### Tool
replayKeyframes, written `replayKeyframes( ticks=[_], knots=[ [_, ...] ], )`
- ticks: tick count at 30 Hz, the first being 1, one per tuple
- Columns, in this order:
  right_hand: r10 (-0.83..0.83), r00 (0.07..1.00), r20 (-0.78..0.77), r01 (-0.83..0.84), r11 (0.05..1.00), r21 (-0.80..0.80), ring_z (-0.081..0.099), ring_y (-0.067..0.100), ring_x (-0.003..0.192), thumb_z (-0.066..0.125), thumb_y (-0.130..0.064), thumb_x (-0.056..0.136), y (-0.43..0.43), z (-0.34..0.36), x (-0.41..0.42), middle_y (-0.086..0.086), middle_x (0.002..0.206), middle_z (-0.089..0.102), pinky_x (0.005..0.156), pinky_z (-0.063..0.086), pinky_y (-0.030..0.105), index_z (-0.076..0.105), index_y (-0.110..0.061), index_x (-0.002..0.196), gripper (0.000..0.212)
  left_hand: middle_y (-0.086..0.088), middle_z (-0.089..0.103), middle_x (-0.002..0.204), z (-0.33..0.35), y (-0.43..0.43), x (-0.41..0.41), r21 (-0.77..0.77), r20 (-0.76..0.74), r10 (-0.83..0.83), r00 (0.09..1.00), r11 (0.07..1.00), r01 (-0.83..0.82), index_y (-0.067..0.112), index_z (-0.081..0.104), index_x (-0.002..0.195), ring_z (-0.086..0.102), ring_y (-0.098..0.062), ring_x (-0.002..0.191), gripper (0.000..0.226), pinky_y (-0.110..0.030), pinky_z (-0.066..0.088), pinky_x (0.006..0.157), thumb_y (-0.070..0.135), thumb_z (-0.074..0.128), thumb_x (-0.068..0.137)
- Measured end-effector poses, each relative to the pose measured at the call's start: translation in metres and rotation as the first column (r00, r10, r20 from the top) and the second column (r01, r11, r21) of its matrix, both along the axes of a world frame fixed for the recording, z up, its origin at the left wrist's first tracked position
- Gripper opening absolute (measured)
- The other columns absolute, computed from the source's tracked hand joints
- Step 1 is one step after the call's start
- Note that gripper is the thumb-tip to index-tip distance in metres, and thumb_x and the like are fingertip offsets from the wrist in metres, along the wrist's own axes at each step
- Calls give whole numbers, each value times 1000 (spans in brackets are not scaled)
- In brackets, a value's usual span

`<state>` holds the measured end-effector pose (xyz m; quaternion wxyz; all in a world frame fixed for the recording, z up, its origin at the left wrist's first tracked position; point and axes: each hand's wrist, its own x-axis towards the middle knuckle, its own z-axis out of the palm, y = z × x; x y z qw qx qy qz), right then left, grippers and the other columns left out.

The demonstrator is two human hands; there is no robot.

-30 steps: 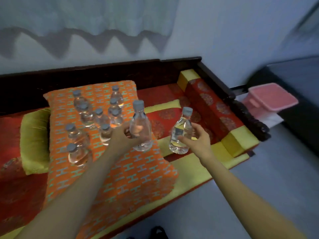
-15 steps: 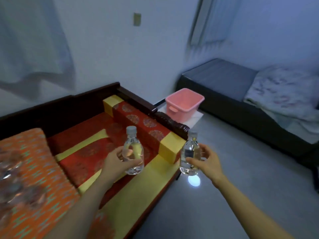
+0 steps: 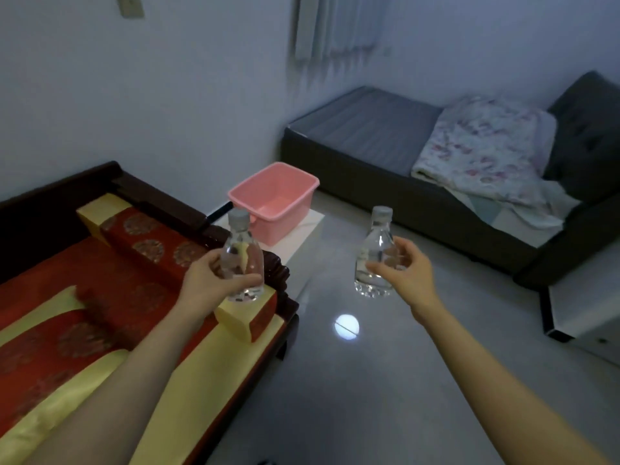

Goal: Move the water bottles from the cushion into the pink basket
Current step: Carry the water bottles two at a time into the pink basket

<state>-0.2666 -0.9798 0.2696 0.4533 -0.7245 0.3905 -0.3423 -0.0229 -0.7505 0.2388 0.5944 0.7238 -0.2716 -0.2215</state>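
left hand gripping left bottle, upright | right hand gripping right bottle, upright | basket beyond left hand, ahead-left of right hand, no bottle seen inside | progress: 2 bottles carried, 0 dropped in; cushion out of view

Basket: plain pink. Stand under basket: white. Left bottle, right bottle: clear, pale grey caps. Seat pad left of basket: red, round dull-gold medallions, yellow bands. Bolster left of basket: same red medallion pattern, yellow ends. Frame beside basket: dark brown. Floor before basket: glossy grey, white light spot. Sofa right of basket: dark grey, blue-grey striped top. Blanket on sofa: white, faint pink floral print. Wall behind basket: pale blue-grey.
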Motion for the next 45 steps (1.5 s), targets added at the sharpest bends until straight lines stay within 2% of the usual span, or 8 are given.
replayKeyframes(
  ticks=[5, 7, 14, 24, 32, 37, 40, 45],
  knots=[
    [-8, 1000, -2, 8, 999, 45, 60, -12, 73, 87, -14, 62, -57, -29, 7, -13, 90, 64, 60, 46, 6, 59, -27, 109, 57, 3, 72, 94, -21, -74, -1, 19, 16, -26, 1000, 999, 26, 20, 68, 101, 68, -12, 86, 58, -24, 55, 70, 28, 92, 49],
    [-3, 1000, -30, 4, 999, 49, 61, -8, 75, 87, -16, 62, -88, -41, 11, -14, 90, 63, 62, 47, 9, 58, -31, 107, 55, -1, 73, 97, -39, -104, 1, 15, -12, -10, 1000, 1000, 10, 16, 68, 103, 69, -18, 91, 60, -33, 56, 78, 26, 93, 49],
    [54, 995, -89, -51, 998, 42, 59, 4, 86, 88, -22, 62, -212, -40, 73, -16, 93, 60, 68, 45, 18, 52, -44, 94, 53, 4, 73, 93, -45, -216, 66, 28, -9, 81, 997, 996, -81, 19, 68, 103, 69, -10, 86, 60, -19, 50, 68, 26, 93, 49],
    [204, 975, -90, -201, 979, 37, 58, 5, 92, 87, -32, 59, -379, -37, 188, -16, 98, 59, 71, 42, 19, 50, -49, 94, 53, -4, 70, 109, -35, -348, 144, 59, 37, 194, 980, 979, -196, 12, 63, 119, 66, -18, 99, 73, -34, 52, 89, 21, 92, 53],
    [515, 852, -92, -513, 857, 44, 61, 4, 92, 89, -25, 60, -488, -43, 311, -15, 100, 62, 75, 50, 19, 53, -45, 98, 56, -3, 69, 110, -65, -425, 189, 36, 24, 492, 870, 869, -493, 13, 60, 120, 66, -19, 98, 74, -33, 53, 83, 20, 92, 54],
    [595, 800, -79, -587, 803, 97, 59, -16, 83, 92, -14, 54, -522, -80, 357, -22, 92, 63, 63, 46, 3, 55, -35, 100, 63, 0, 65, 107, -92, -462, 196, 100, 9, 580, 815, 810, -578, 21, 50, 115, 64, -16, 95, 88, -33, 51, 79, 46, 87, 39],
    [659, 745, -103, -641, 750, 166, 60, -15, 84, 92, -14, 55, -543, -95, 398, -17, 101, 62, 65, 48, 8, 52, -26, 110, 68, 2, 64, 106, -102, -486, 213, 118, -3, 617, 787, 782, -612, 25, 49, 113, 65, -13, 91, 84, -33, 53, 77, 45, 87, 41],
    [730, 672, -125, -698, 681, 221, 64, -9, 79, 87, -3, 61, -556, -125, 452, -11, 99, 63, 61, 49, 9, 49, -20, 111, 65, 10, 65, 99, -128, -512, 247, 131, 20, 676, 736, 728, -673, 28, 48, 109, 63, -1, 81, 72, -9, 44, 65, 32, 90, 50]
  ],
)
